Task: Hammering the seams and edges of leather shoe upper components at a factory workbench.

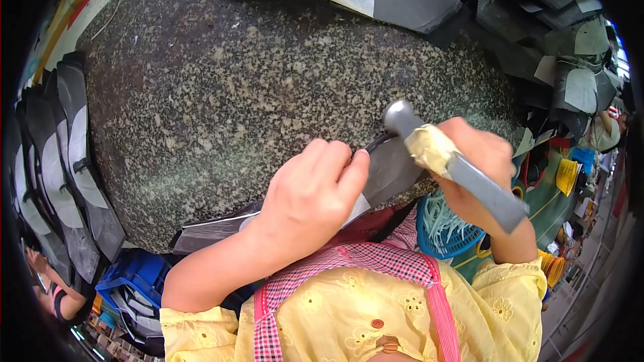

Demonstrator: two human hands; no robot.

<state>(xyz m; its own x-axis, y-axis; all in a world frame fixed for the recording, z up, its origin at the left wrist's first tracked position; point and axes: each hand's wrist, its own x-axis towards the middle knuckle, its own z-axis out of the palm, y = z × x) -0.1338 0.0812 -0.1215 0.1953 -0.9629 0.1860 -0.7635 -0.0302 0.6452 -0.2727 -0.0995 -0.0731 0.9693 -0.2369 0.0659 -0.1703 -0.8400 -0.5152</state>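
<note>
My right hand is closed round a hammer at the right front of a speckled stone slab. The hammer has a round steel face, a flat tapering tail and yellowish tape round its middle; my fingers hide its handle. Its face hovers close to a dark grey leather-like piece lying along the slab's near edge. My left hand presses on this piece with curled fingers, thumb and fingertips at its far edge. The piece has a whitish backing and reaches left under my wrist.
Similar grey and white pieces lie at the slab's far edge. More are stacked at the left and far right. Below stand a blue crate and a blue basket of pale strips. Other people's arms show at both sides.
</note>
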